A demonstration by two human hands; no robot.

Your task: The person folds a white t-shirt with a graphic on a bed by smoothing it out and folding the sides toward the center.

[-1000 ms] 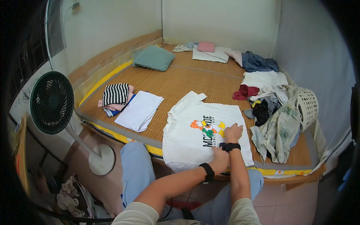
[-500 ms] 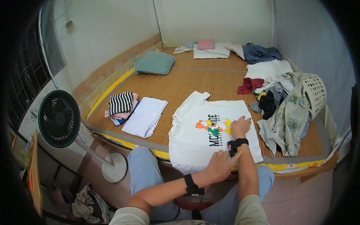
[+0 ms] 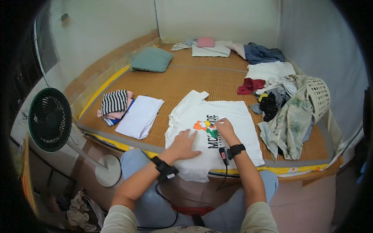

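A white T-shirt (image 3: 237,112) with a cartoon duck print lies spread on the woven mat, its collar toward the left and its lower edge hanging over the bed's front. My left hand (image 3: 182,145) rests on the shirt's left part, open, fingers spread. Over the printed middle is my right hand (image 3: 226,131), its fingers curled closed; whatever may be between them is hidden. Both wrists wear black straps with small devices. Left of the shirt lie a folded white cloth (image 3: 140,116) and a folded pile topped by a black-and-white striped garment (image 3: 114,101).
A tipped cream laundry basket (image 3: 319,95) with rumpled clothes (image 3: 285,128) lies at the right. Farther back are a red cloth (image 3: 250,86), a green pillow (image 3: 152,59) and a pink item (image 3: 205,42). A standing fan (image 3: 50,119) is beside the bed's left.
My left hand has moved left and forward onto the shirt, fingers spreading. My right hand has moved left onto the print and its fingers have curled. The view has shifted slightly.
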